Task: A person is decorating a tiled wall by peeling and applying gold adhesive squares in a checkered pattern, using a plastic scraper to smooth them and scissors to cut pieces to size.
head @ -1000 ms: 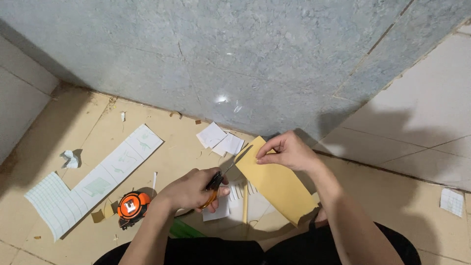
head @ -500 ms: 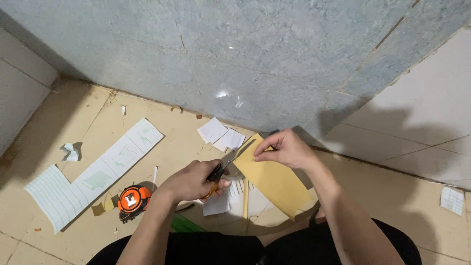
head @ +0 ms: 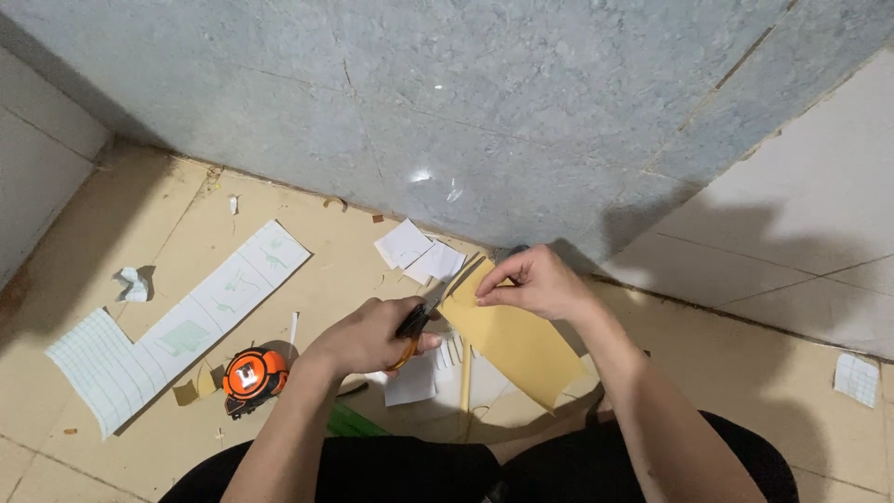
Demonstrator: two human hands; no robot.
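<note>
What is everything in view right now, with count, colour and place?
Yellow card: one, tan-yellow, held above the floor at centre.
Scissors: one pair, dark blades, orange handle, at the card's left edge.
Tape measure: one, orange and black, on the floor, left of centre.
Long sheet: one, white with pale green pictures, floor at left.
Small white papers: two, by the wall's base.
Crumpled scrap: one, white, far left.
Paper piece: one, white, far right.
Left hand: holds the scissors.
Right hand: pinches the card's top.
</note>
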